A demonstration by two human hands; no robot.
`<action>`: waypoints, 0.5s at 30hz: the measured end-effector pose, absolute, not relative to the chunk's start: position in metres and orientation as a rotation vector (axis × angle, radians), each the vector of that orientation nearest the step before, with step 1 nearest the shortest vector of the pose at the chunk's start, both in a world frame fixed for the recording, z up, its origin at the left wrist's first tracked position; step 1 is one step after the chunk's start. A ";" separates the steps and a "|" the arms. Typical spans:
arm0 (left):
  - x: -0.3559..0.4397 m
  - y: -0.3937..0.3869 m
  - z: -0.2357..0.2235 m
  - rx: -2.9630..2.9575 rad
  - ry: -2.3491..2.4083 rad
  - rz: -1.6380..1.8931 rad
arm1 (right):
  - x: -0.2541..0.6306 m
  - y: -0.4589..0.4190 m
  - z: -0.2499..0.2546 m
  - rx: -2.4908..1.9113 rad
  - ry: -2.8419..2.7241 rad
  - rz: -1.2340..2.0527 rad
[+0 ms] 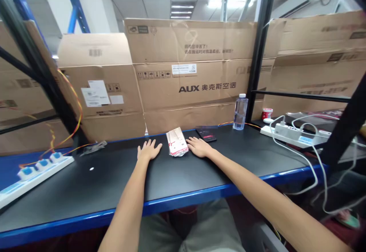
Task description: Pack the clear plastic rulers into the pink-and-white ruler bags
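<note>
A white stack of folded paper or cards (177,142) with red and black print lies on the black tabletop (174,179), between my two hands. My left hand (148,150) rests palm down to its left, fingers spread, a small gap away from it. Flat on the table at the right side is my right hand (198,146), its fingers stretched out and the tips close to the stack; whether they touch it I cannot tell. Just behind that hand lies a thin dark box or case (207,134) with pink marks. Neither hand holds anything.
A clear plastic bottle (240,112) stands at the back right. White power strips lie at left (37,179) and right (288,134), with white cables hanging over the right edge. Large cardboard sheets (197,107) form the back wall. Black posts rise on both sides.
</note>
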State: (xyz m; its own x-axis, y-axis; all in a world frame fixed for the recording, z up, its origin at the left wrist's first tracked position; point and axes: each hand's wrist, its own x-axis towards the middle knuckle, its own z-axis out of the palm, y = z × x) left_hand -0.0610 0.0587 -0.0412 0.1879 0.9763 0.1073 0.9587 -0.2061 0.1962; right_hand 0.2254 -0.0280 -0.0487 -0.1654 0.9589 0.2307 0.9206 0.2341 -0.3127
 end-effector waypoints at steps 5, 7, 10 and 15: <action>-0.062 0.054 -0.040 2.356 1.934 0.264 | 0.223 -0.031 -0.047 -1.764 -2.140 0.097; -0.063 0.052 -0.040 2.364 1.931 0.239 | 0.222 -0.034 -0.047 -1.781 -2.141 0.102; -0.064 0.047 -0.039 2.388 1.914 0.198 | 0.223 -0.044 -0.046 -1.806 -2.160 0.135; -0.067 0.027 -0.037 2.443 1.874 0.163 | 0.228 -0.071 -0.043 -1.861 -2.224 0.197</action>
